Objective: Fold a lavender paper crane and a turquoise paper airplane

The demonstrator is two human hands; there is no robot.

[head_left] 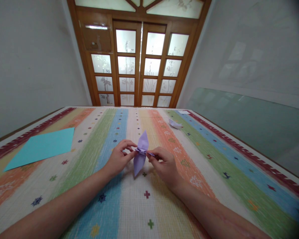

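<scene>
Covering the table is one striped cloth [214,166]; one teal paper sheet [42,146] lies near its left edge, one small white folded paper [175,124] toward the far right corner. Mid-cloth, one lilac folded paper [141,153] sits pinched at its middle between left hand [119,158] and right hand [164,164] fingertips.

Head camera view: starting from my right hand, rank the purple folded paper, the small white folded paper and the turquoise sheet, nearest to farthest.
1. Purple folded paper: pinched by the right hand and left hand, centre of the striped tablecloth.
2. Small white folded paper: beyond the right hand, toward the table's far side.
3. Turquoise sheet: flat, far left, past the left hand.
</scene>
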